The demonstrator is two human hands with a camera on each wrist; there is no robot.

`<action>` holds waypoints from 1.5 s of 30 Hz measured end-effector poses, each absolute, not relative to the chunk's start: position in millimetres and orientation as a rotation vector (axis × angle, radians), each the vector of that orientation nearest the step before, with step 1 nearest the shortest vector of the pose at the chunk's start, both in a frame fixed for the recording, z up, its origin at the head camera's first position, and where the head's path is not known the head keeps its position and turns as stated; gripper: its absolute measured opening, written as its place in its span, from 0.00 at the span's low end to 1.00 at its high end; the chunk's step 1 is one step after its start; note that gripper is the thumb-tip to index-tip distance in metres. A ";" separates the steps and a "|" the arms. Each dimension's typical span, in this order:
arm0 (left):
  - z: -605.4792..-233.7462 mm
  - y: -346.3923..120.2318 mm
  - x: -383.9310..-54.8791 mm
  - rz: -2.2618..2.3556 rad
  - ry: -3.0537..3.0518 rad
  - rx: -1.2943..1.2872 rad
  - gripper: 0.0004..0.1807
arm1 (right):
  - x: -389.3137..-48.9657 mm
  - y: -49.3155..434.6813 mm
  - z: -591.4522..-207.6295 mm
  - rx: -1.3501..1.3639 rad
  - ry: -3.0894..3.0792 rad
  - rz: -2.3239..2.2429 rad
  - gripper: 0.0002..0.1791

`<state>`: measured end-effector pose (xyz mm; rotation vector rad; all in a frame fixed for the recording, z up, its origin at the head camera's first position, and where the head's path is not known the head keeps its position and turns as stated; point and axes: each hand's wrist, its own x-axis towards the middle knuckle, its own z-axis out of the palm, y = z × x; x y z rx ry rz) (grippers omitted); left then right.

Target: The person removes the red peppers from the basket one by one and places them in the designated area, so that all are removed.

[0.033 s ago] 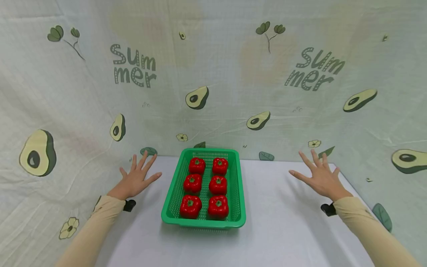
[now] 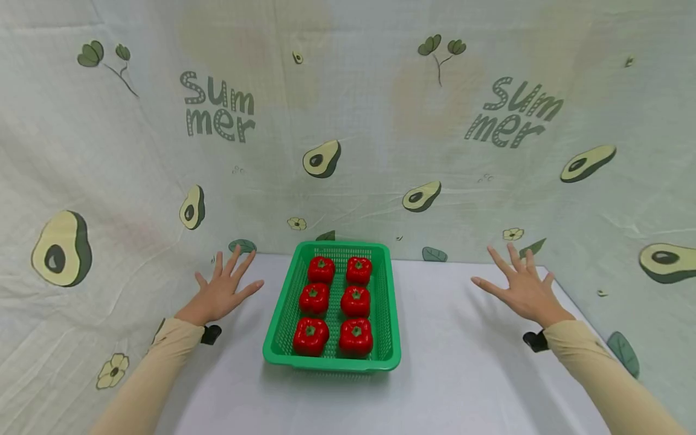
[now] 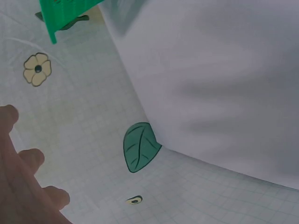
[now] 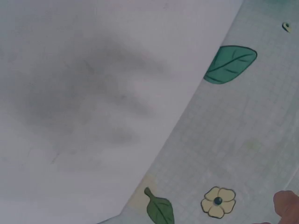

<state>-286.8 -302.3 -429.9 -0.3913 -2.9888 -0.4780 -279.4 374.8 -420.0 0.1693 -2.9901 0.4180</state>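
Several red bell peppers (image 2: 356, 301) sit in two columns inside a green plastic basket (image 2: 395, 314) with perforated walls, stems facing up. My left hand (image 2: 220, 293) is held out over the table to the left of the basket, fingers straight and spread, holding nothing. Far to the basket's right, my right hand (image 2: 523, 290) is likewise spread wide and holds nothing. In the left wrist view, fingertips (image 3: 32, 160) show at the left edge, and a corner of the basket (image 3: 70, 11) at the top. The right wrist view catches just a fingertip (image 4: 286, 205) at lower right.
Beneath the basket lies a white table surface (image 2: 435, 362). A pale curtain (image 2: 359, 109) printed with avocados, leaves, flowers and lettering hangs behind the table and along both sides. Dark wrist straps (image 2: 211, 335) are on both wrists, below long beige sleeves (image 2: 157, 374).
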 end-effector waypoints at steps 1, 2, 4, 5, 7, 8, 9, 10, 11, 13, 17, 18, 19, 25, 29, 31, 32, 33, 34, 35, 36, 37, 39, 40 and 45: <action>-429.9 -302.2 -286.8 -0.489 -2.988 -0.393 0.50 | -280.0 375.1 -420.0 0.169 -2.996 0.413 0.59; -430.2 -302.2 -286.8 -0.491 -2.989 -0.393 0.50 | -280.3 375.3 -420.0 0.170 -3.005 0.408 0.59; -431.0 -302.4 -287.1 -0.496 -2.989 -0.390 0.50 | -280.9 374.5 -419.1 0.177 -3.021 0.410 0.59; -431.5 -302.4 -287.2 -0.502 -2.988 -0.390 0.50 | -281.3 374.0 -418.8 0.182 -3.030 0.409 0.59; -432.1 -302.5 -286.7 -0.515 -2.988 -0.390 0.50 | -281.2 371.1 -417.9 0.199 -3.042 0.411 0.59; -432.5 -302.7 -286.3 -0.517 -2.990 -0.389 0.50 | -280.9 368.9 -417.1 0.212 -3.044 0.418 0.60; -432.6 -302.7 -285.8 -0.522 -2.988 -0.391 0.50 | -280.6 366.5 -416.1 0.223 -3.043 0.432 0.60; -432.8 -302.9 -285.3 -0.527 -2.986 -0.396 0.50 | -280.5 364.1 -415.3 0.236 -3.041 0.437 0.60; -433.0 -303.2 -284.7 -0.528 -2.982 -0.405 0.50 | -280.3 361.5 -414.4 0.247 -3.040 0.452 0.61; -433.2 -304.2 -283.2 -0.527 -2.970 -0.420 0.50 | -280.5 356.1 -412.5 0.270 -3.044 0.508 0.61; -434.6 -306.0 -280.3 -0.534 -2.956 -0.428 0.49 | -281.2 346.3 -409.1 0.314 -3.048 0.674 0.61; -435.3 -306.0 -279.8 -0.549 -2.959 -0.423 0.49 | -280.8 344.1 -408.3 0.326 -3.046 0.708 0.61; -436.1 -306.2 -279.2 -0.568 -2.965 -0.418 0.49 | -280.3 342.2 -407.6 0.342 -3.041 0.733 0.62; -441.6 -304.1 -278.4 -0.773 -2.940 -0.471 0.43 | -273.4 330.3 -399.5 0.421 -3.021 0.815 0.60; -447.4 -301.2 -278.2 -0.941 -2.900 -0.551 0.38 | -269.6 319.8 -392.1 0.481 -3.012 0.892 0.58; -450.2 -299.1 -277.2 -1.024 -2.892 -0.579 0.37 | -267.5 314.8 -388.5 0.517 -2.998 0.940 0.57; -451.4 -298.1 -276.6 -1.067 -2.891 -0.587 0.37 | -266.4 312.3 -386.7 0.535 -2.988 0.966 0.56; -452.5 -297.3 -276.0 -1.097 -2.891 -0.597 0.37 | -265.5 309.8 -385.0 0.554 -2.978 0.993 0.56; -453.4 -296.4 -275.1 -1.125 -2.890 -0.599 0.38 | -264.6 307.5 -383.3 0.571 -2.967 1.018 0.56; -454.2 -295.4 -274.2 -1.155 -2.887 -0.597 0.38 | -263.9 305.0 -381.7 0.589 -2.958 1.044 0.56; -454.8 -294.5 -272.9 -1.181 -2.883 -0.594 0.38 | -263.3 302.6 -380.2 0.605 -2.949 1.066 0.56; -455.4 -293.9 -271.8 -1.210 -2.876 -0.598 0.38 | -262.8 300.2 -379.0 0.619 -2.943 1.081 0.56; -456.2 -293.2 -269.3 -1.276 -2.863 -0.614 0.39 | -262.0 295.5 -377.1 0.643 -2.931 1.110 0.56; -456.6 -292.7 -267.9 -1.320 -2.854 -0.619 0.40 | -261.6 293.3 -376.4 0.649 -2.925 1.123 0.56; -457.6 -292.3 -263.0 -1.547 -2.821 -0.673 0.44 | -259.8 282.9 -372.2 0.650 -2.895 1.212 0.50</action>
